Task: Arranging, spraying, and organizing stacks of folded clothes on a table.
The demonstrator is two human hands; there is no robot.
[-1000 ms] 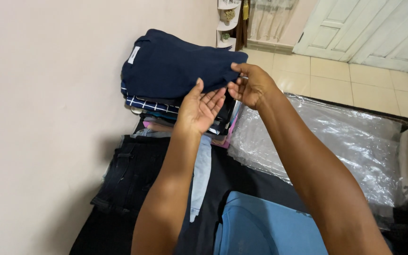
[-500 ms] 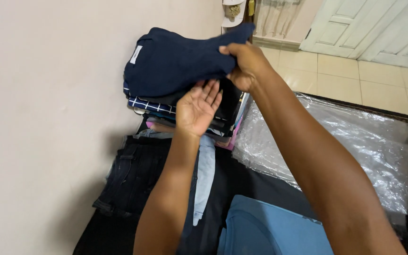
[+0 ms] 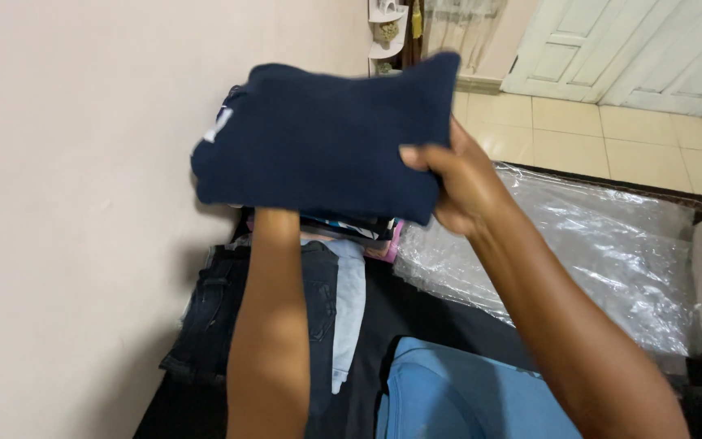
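Note:
A folded navy blue garment (image 3: 327, 138) with a white label at its left corner is lifted in front of me, above the clothes pile. My right hand (image 3: 457, 175) grips its right edge, thumb on top. My left hand is hidden under the garment; only the forearm (image 3: 274, 325) shows, reaching up beneath it. Below the garment peeks the stack of folded clothes (image 3: 355, 230), with a checked piece and a pink edge.
Dark jeans (image 3: 213, 313) and a pale blue garment (image 3: 349, 309) lie on the black surface by the wall. A blue garment (image 3: 457, 398) lies near me. Clear plastic wrap (image 3: 587, 244) covers the right side. White doors (image 3: 635, 49) and a tiled floor are behind.
The navy garment has come up off the stack toward me. My right hand moved from its far corner to grip the right edge, and my left hand went underneath it.

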